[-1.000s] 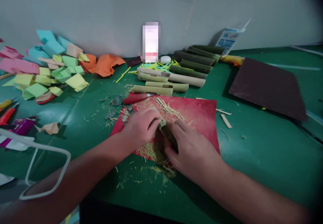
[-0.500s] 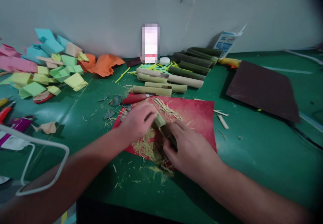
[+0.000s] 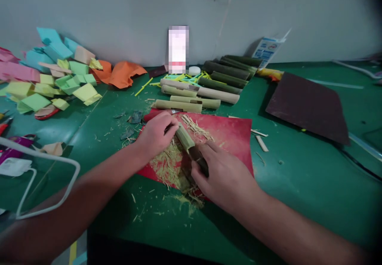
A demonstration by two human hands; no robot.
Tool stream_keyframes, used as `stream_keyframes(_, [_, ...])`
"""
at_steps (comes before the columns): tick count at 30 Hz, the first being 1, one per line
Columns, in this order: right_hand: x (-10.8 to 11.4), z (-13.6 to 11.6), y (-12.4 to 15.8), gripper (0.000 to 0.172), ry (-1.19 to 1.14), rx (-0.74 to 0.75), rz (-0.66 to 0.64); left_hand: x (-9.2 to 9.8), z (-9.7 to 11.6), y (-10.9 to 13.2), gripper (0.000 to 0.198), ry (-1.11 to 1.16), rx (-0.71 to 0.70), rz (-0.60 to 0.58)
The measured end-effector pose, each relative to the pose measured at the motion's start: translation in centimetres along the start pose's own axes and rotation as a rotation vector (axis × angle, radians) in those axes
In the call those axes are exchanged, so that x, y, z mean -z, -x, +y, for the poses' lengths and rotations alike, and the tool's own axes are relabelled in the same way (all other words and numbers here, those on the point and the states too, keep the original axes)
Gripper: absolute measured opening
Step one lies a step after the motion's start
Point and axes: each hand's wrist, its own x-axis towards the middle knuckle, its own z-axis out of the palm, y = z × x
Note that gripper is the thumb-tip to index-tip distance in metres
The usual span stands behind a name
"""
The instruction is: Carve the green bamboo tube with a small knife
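A short bamboo piece, pale and scraped at its far end and dark green at its near end, is held at a slant over a red sheet. My right hand wraps round the dark near end. Beside the pale far end, my left hand is closed, thumb and forefinger pinched together; what lies in them is hidden. Pale shavings and dust cover the sheet below. Partly behind my left hand lies a red-handled tool.
Cut bamboo tubes lie in rows behind the sheet, near an upright phone. Folded coloured papers are heaped at left. A dark brown sheet rests at right. A white cable loops above my left forearm.
My left hand has shifted a little left and away, uncovering more of the bamboo's pale far end. My right hand keeps its grip almost in place. The view has shifted slightly.
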Motion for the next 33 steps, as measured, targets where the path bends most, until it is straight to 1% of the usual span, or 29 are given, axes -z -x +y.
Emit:
stream_keyframes(4, [0.1,0.0,0.0,0.014,0.001,-0.012,-0.009,-0.1,-0.1,0.0,0.009,0.025,-0.019,-0.065])
stream_keyframes(5, [0.1,0.1,0.1,0.015,-0.005,-0.014,-0.007,-0.1,-0.2,0.0,0.010,0.012,-0.011,-0.022])
stream_keyframes(7, [0.1,0.1,0.1,0.015,-0.018,-0.016,-0.007,-0.1,-0.3,0.0,0.010,-0.010,-0.001,0.020])
stream_keyframes(10, [0.1,0.2,0.1,0.014,-0.043,-0.024,-0.010,-0.1,-0.3,0.1,0.009,0.011,-0.017,-0.065])
stream_keyframes(13, [0.1,0.3,0.0,0.013,-0.060,-0.023,-0.003,-0.1,-0.3,0.1,0.011,-0.019,-0.007,0.019])
stream_keyframes(14, [0.0,0.3,0.0,0.013,-0.061,-0.021,-0.006,-0.1,-0.2,0.1,0.011,-0.016,-0.013,-0.003])
stream_keyframes(16, [0.0,0.3,0.0,0.013,-0.066,-0.021,-0.013,-0.1,-0.1,0.1,0.010,0.006,-0.020,-0.087])
stream_keyframes(20, [0.0,0.3,-0.1,0.014,-0.073,-0.028,-0.021,-0.1,-0.1,0.1,0.010,-0.033,0.009,0.006])
stream_keyframes(21, [0.0,0.3,-0.1,0.013,-0.069,-0.029,-0.024,-0.2,-0.1,0.2,0.009,-0.009,-0.006,-0.044])
stream_keyframes(23, [0.0,0.3,-0.2,0.012,-0.059,-0.034,-0.020,-0.2,0.0,0.2,0.009,0.024,-0.022,-0.097])
stream_keyframes(24, [0.0,0.2,-0.1,0.012,-0.055,-0.035,-0.011,-0.2,0.0,0.2,0.010,0.006,-0.009,-0.051])
stream_keyframes(26, [-0.1,0.2,-0.1,0.012,-0.048,-0.030,0.006,-0.2,0.3,0.2,0.011,-0.018,0.007,-0.003])
stream_keyframes(29, [0.0,0.2,-0.1,0.012,-0.031,-0.024,0.014,-0.2,0.5,0.3,0.009,0.018,-0.024,-0.093])
stream_keyframes(30, [0.1,0.2,-0.1,0.012,-0.024,-0.022,0.017,-0.1,0.3,0.2,0.009,0.022,-0.028,-0.097])
stream_keyframes(33, [0.4,0.3,-0.1,0.017,-0.012,-0.005,0.039,0.1,-0.7,0.0,0.009,-0.033,0.004,0.016])
